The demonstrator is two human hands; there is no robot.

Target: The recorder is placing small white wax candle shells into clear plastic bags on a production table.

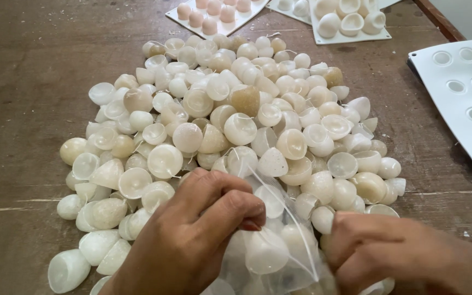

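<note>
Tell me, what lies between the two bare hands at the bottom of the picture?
In the head view, a clear plastic bag holding white dome-shaped wax pieces lies between the left hand and right hand.

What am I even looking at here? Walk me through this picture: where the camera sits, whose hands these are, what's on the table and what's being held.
There is no machine here. The one picture comes from a camera worn on a person's head, looking down at that person's own two bare hands.

The left hand and the right hand both grip a clear plastic bag at the bottom edge of the view. The bag already holds a few pale dome-shaped pieces.

Just behind the hands lies a big heap of the same pieces: small white and cream domes that look like wax, some with thin wicks showing. They rest on a brown wooden table.

At the far edge are white trays with more domes sitting in them. On the right is a white mould sheet with round hollows.
</note>
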